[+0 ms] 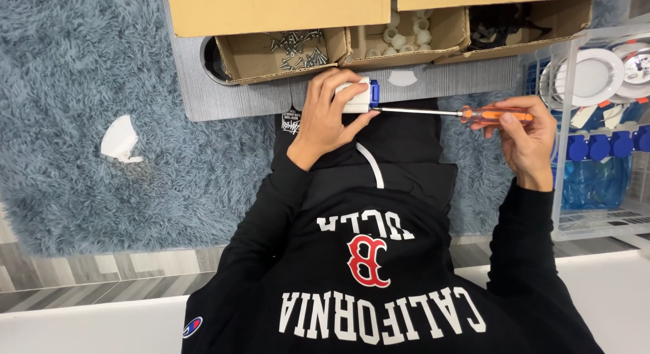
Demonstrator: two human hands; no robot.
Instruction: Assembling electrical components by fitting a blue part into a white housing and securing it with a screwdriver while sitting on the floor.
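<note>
left hand (325, 117) gripping white-blue part (359, 95), right hand (525, 134) on orange screwdriver (467, 113)

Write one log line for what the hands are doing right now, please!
left hand: grips white-and-blue part | right hand: holds orange-handled screwdriver, tip at the part's blue end | behind: cardboard tray of screws
</note>
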